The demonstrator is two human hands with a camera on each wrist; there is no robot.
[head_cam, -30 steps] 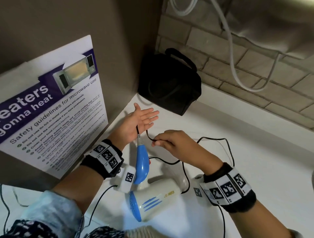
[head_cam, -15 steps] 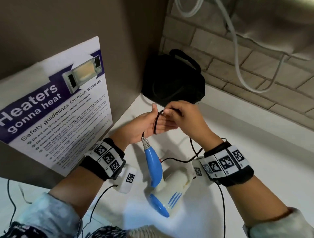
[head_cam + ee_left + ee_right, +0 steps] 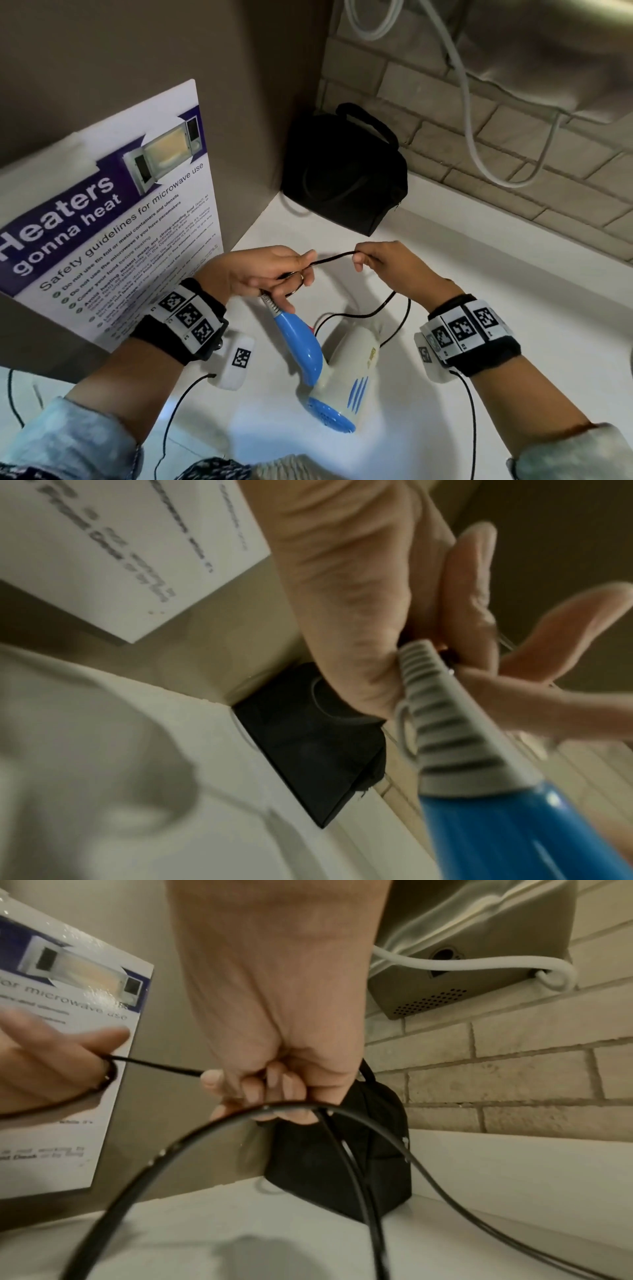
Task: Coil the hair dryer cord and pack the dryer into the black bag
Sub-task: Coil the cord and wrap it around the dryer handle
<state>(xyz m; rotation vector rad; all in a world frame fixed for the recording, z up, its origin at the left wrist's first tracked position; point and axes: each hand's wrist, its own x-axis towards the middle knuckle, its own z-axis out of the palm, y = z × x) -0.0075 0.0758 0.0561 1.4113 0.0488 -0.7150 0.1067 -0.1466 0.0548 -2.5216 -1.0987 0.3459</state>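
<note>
A white and blue hair dryer [image 3: 342, 373] hangs just above the white counter [image 3: 513, 342], nozzle toward the right. My left hand [image 3: 263, 277] grips the black cord [image 3: 334, 257] where it leaves the grey ribbed sleeve [image 3: 441, 704] of the blue handle [image 3: 520, 831]. My right hand [image 3: 387, 265] pinches the same cord a short way along, so a taut stretch runs between both hands. The rest of the cord [image 3: 349, 1164] droops in loops below my right hand [image 3: 274, 1085]. The black bag [image 3: 346, 171] stands zipped in the back corner, beyond both hands.
A microwave safety poster [image 3: 113, 219] leans against the wall on the left. A brick wall [image 3: 513, 144] with a white hose [image 3: 466, 102] and a metal dispenser [image 3: 479, 947] rises behind the counter. Thin sensor wires [image 3: 178, 411] trail from my wrists.
My left hand has closed round the cord near the handle. My right hand has drawn away to the right, stretching the cord between the two hands. The dryer has swung slightly.
</note>
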